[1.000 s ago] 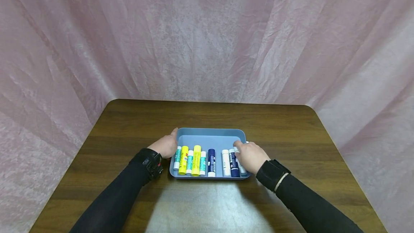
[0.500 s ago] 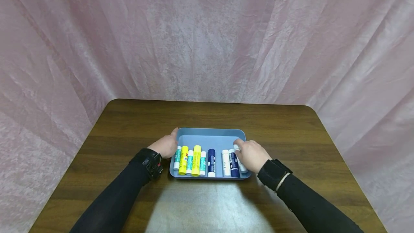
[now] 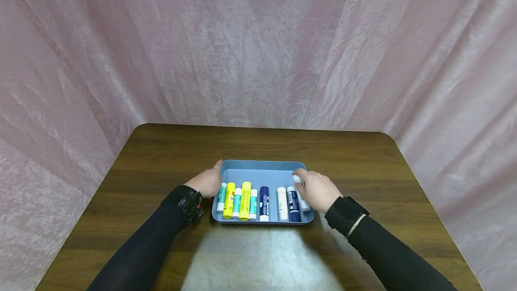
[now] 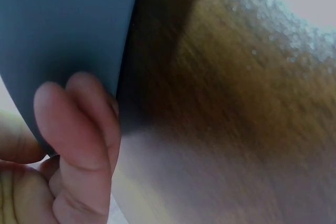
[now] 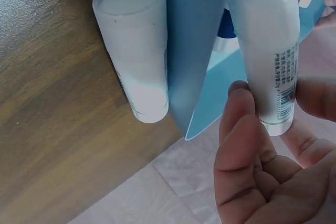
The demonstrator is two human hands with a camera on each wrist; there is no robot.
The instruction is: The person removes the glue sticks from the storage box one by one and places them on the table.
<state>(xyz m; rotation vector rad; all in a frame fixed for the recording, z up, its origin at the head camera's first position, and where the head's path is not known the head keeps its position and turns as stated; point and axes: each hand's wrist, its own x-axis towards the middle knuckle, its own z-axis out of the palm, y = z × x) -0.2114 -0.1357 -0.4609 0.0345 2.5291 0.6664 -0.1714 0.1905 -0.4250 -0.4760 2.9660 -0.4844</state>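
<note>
In the head view, my right hand is at the right end of a blue tray, thumb and fingers pinching a white glue stick. Fine print and a barcode show on its side in the right wrist view. My left hand holds the tray's left side; in the left wrist view its bent fingers lie against the outer wall. Beside the held stick lie a dark blue glue stick and another white one.
Farther left in the tray are a dark blue glue stick, yellow ones and green-and-white ones. Outside the tray's right wall, another white glue stick lies on the wooden table. A pink curtain hangs behind.
My right hand has shifted slightly right, and its fingers now pinch the white glue stick, whose far end has moved up and right. The left hand and tray have stayed in place.
</note>
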